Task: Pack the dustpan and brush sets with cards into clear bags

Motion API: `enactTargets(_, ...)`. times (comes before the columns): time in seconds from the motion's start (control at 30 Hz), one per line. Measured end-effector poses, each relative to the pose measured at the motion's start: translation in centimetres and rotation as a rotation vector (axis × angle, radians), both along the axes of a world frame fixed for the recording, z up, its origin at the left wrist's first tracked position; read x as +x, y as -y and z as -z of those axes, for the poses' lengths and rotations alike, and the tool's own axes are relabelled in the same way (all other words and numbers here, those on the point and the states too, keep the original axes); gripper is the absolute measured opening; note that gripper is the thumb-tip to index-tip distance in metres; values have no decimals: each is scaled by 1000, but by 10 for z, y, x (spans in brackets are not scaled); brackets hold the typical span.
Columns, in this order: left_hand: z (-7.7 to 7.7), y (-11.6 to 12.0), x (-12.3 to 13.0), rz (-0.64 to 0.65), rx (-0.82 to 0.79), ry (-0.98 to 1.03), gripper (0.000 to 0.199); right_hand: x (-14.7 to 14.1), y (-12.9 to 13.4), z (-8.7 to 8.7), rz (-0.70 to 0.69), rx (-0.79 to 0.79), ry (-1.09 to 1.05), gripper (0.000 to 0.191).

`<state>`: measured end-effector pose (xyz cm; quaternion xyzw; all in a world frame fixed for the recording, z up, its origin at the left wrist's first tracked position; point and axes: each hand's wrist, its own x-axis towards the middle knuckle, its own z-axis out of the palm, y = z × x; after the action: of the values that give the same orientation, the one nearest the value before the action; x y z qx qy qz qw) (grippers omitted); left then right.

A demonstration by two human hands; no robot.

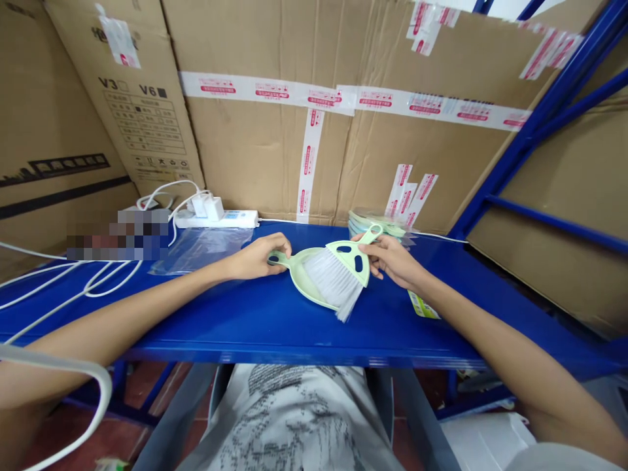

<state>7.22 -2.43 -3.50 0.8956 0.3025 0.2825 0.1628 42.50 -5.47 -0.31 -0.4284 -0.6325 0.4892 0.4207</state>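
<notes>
My left hand [263, 256] is closed on the short handle of a pale green dustpan [303, 282], which is just above or on the blue table. Over the pan lies a small hand brush [349, 258] with a pale green head and white bristles, its bristles covering much of the pan and reaching past its rim. My right hand [390, 260] grips the brush near the base of its looped handle. Part of the right fingers is hidden behind the brush head.
Behind my right hand sit more pale green pieces in clear plastic [377, 221]. A yellow-green label card [422, 305] lies beside my right wrist. At the left are a clear plastic bag [206, 247], a white power strip [240, 218] and loose white cables. Cardboard [255, 150] walls the back of the blue table [235, 327].
</notes>
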Motion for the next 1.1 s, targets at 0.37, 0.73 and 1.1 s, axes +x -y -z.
enactTargets(0.37,1,1,1,6,-1,10,23,28,11,-18,529,972,665,31)
enactTargets(0.73,2,0,1,-1,-2,-28,25,-8,36,-2,20,833,462,31)
enactTargets(1.1,2,2,2,1,2,-33,26,1,18,-16,57,404,132,46)
